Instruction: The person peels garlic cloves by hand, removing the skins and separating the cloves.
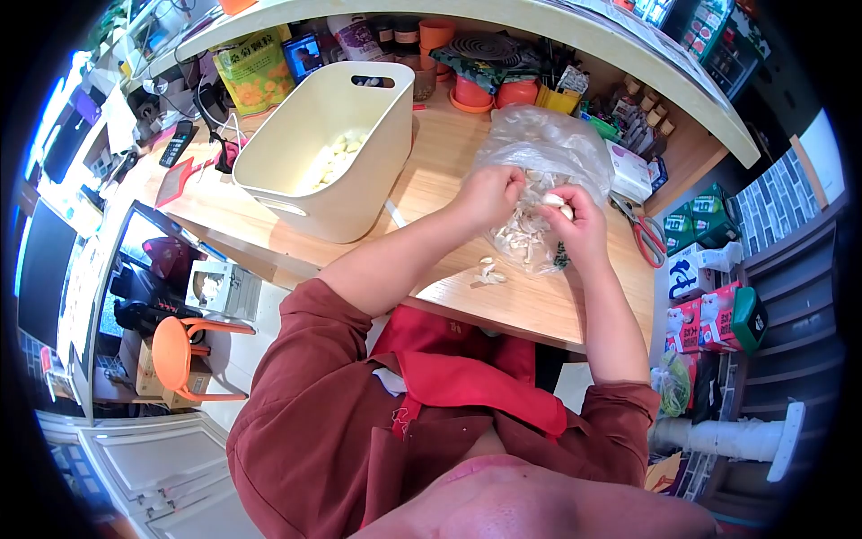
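Over an open clear plastic bag point(548, 135), both my hands are close together. My right hand point(575, 216) is closed on white garlic cloves point(557, 205) at its fingertips. Beside it, my left hand point(492, 195) has its fingers curled in a pinch, and what they hold is too small to make out. Garlic pieces and papery skins point(525, 238) lie in the bag beneath my hands. A few loose pieces point(489, 272) rest on the wooden desk near its front edge. To the left stands a cream plastic bin point(359, 199) with peeled cloves point(339, 160) inside.
Red-handled scissors point(648, 241) lie on the desk point(440, 135) at the right. A red fly-swatter-like item point(175, 182) and a black handset point(179, 144) are at the left. Pots, pouches and jars line the back under a shelf point(503, 13). An orange stool point(171, 357) stands below left.
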Action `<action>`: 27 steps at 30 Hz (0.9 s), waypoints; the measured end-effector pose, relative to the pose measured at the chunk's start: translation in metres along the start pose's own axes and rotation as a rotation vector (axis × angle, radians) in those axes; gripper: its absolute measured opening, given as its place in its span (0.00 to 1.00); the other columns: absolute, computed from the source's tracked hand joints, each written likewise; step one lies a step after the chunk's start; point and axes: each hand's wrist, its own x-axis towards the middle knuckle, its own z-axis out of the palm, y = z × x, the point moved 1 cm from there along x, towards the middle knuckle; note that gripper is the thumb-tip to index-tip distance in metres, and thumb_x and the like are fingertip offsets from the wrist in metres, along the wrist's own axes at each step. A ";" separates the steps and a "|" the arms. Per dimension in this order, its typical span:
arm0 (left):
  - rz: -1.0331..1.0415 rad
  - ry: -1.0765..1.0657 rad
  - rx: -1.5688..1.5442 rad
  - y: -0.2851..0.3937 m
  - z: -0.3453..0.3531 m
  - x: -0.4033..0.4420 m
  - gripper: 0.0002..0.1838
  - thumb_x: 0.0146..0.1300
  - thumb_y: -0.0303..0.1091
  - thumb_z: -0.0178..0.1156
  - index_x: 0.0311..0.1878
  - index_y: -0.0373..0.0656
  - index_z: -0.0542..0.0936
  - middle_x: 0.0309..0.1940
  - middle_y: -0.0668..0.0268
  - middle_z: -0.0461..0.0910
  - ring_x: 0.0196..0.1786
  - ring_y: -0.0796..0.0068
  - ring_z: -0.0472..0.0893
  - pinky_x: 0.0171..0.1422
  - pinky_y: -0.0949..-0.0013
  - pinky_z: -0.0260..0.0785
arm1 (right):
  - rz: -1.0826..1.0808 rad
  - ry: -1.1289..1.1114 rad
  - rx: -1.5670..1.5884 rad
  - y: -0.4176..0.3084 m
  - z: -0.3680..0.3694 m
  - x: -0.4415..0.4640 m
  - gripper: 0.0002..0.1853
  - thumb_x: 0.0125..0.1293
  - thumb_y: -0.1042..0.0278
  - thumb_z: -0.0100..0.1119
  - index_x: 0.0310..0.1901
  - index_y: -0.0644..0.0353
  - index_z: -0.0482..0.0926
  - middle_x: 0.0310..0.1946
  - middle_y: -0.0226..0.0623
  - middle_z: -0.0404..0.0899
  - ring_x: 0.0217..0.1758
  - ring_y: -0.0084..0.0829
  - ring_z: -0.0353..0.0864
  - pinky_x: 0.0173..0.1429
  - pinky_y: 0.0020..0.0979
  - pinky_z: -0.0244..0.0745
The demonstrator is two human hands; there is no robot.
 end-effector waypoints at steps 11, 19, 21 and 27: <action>0.070 -0.014 -0.343 0.003 -0.001 -0.001 0.11 0.56 0.27 0.58 0.44 0.40 0.76 0.28 0.67 0.77 0.28 0.80 0.76 0.33 0.76 0.69 | 0.130 -0.084 0.072 0.004 -0.001 0.003 0.12 0.52 0.75 0.64 0.39 0.60 0.76 0.31 0.25 0.75 0.36 0.16 0.72 0.40 0.19 0.68; -0.184 -0.355 -0.796 0.009 -0.002 0.000 0.11 0.59 0.29 0.57 0.44 0.37 0.74 0.28 0.65 0.78 0.27 0.82 0.76 0.30 0.77 0.69 | 0.068 -0.099 0.004 0.013 0.003 0.004 0.13 0.52 0.74 0.64 0.41 0.61 0.76 0.29 0.27 0.77 0.34 0.18 0.74 0.41 0.21 0.69; -0.197 -0.370 -0.810 0.008 -0.003 0.000 0.12 0.59 0.29 0.58 0.45 0.37 0.73 0.30 0.65 0.78 0.29 0.81 0.77 0.31 0.78 0.70 | 0.057 -0.089 -0.006 0.014 0.003 0.005 0.14 0.52 0.73 0.64 0.42 0.60 0.77 0.30 0.28 0.77 0.34 0.18 0.74 0.41 0.21 0.69; -0.270 -0.382 -0.909 0.010 -0.002 0.001 0.14 0.58 0.28 0.58 0.47 0.37 0.72 0.33 0.64 0.78 0.33 0.79 0.77 0.37 0.76 0.71 | -0.003 -0.046 -0.028 0.009 0.002 0.003 0.15 0.52 0.73 0.63 0.44 0.56 0.78 0.30 0.28 0.77 0.35 0.20 0.74 0.42 0.22 0.70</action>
